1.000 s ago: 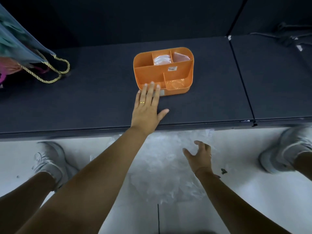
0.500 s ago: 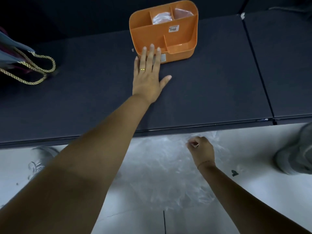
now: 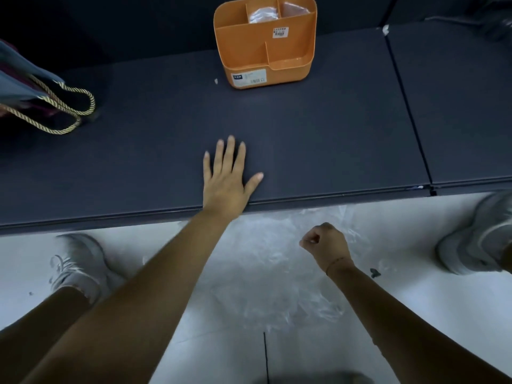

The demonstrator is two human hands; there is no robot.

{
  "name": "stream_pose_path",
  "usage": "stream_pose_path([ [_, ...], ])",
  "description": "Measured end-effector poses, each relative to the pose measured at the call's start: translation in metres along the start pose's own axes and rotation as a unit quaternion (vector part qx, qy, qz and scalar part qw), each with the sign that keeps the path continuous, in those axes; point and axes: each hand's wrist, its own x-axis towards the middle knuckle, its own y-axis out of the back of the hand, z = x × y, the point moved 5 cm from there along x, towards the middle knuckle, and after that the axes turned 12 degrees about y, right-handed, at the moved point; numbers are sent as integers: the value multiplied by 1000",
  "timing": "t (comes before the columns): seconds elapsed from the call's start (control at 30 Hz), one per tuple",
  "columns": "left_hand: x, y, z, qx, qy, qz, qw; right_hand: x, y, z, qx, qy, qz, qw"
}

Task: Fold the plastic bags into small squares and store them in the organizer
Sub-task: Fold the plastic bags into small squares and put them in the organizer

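While the left hand [image 3: 225, 187] lies flat on the dark worktop [image 3: 332, 134], fingers spread, the right hand [image 3: 325, 245] clamps curled fingers on the clear plastic bag [image 3: 263, 273] on the white floor [image 3: 415, 295], well apart from the orange plastic organizer [image 3: 243, 48].

An orange plastic divided organizer [image 3: 266, 42] stands upright, with folded clear bags [image 3: 261, 15] in two rear compartments. A crumpled clear plastic bag [image 3: 271, 273] lies spread on the white floor [image 3: 415, 295].

One head-worn wide-angle view, forward and steeply down, close over the dark table [image 3: 332, 134] and pale floor [image 3: 133, 245].
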Motion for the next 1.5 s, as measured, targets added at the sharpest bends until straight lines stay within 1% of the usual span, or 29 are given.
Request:
stream_pose_path([
  [0.1,-38,-12,-15,22,44,-16,999,-6,10,-12,45,10,-26,999],
  [0.23,-49,-14,-21,15,47,-40,998,-17,50,-39,186,11,8,982],
  [0.3,-47,-13,-22,9,49,-58,997,-25,72,-57,268,-16,4,963],
  [0.37,-46,-10,-23,4,47,-70,996,-30,90,-73,393,-36,-21,919],
  [0.43,-46,-10,-23,-6,45,-80,996,-30,104,-86,545,-28,-42,837],
  [0.47,-46,-6,-21,-21,49,-91,994,-29,110,-89,597,-27,-45,801],
  [0.5,-44,-3,-21,-46,59,-106,991,-28,114,-93,619,-23,-51,784],
  [0.53,-43,3,-20,-89,80,-127,985,-25,117,-95,615,-17,-53,787],
  [0.57,-44,13,-19,-173,111,-160,966,-24,120,-98,601,-9,-53,797],
  [0.6,-47,23,-15,-295,141,-203,923,-23,122,-102,587,-2,-51,808],
  [0.63,-52,33,-9,-436,161,-247,850,-22,122,-104,582,0,-49,812],
  [0.67,-57,39,-2,-553,158,-291,765,-22,122,-107,585,-1,-48,810],
  [0.7,-66,49,9,-629,138,-330,690,-24,120,-113,593,-5,-58,803],
  [0.73,-74,57,16,-660,126,-342,657,-26,117,-117,606,-14,-72,792],
  [0.77,-80,61,19,-665,111,-335,658,-30,113,-123,622,-28,-85,778],
  [0.83,-93,70,26,-630,80,-306,710,-36,107,-127,654,-76,-89,747],
  [0.9,-102,74,28,-619,73,-280,730,-41,103,-124,664,-115,-74,735],
  [0.97,-105,77,22,-631,110,-239,730,-44,105,-118,642,-111,-59,757],
  [1.0,-105,77,15,-642,132,-213,725,-46,108,-114,618,-105,-46,778],
  [1.07,-108,78,5,-664,165,-192,704,-47,117,-99,536,-111,6,837],
  [1.13,-113,79,-5,-679,171,-183,690,-51,129,-83,373,-109,66,919],
  [1.17,-116,80,-9,-676,174,-180,693,-53,137,-79,284,-91,103,949],
  [1.2,-118,80,-11,-672,176,-178,697,-54,144,-80,223,-49,139,964],
  [1.23,-120,82,-12,-670,172,-176,700,-57,149,-90,204,14,161,966],
  [1.27,-121,83,-10,-668,163,-177,705,-59,152,-101,208,85,156,962],
  [1.33,-123,89,-3,-655,141,-187,719,-62,148,-132,200,214,65,954],
  [1.37,-124,92,2,-650,123,-194,725,-62,142,-144,177,251,11,952],
  [1.43,-127,98,12,-645,88,-214,728,-61,132,-158,176,277,-68,942],
  [1.5,-128,102,17,-649,61,-236,720,-53,129,-157,266,242,-95,928],
])
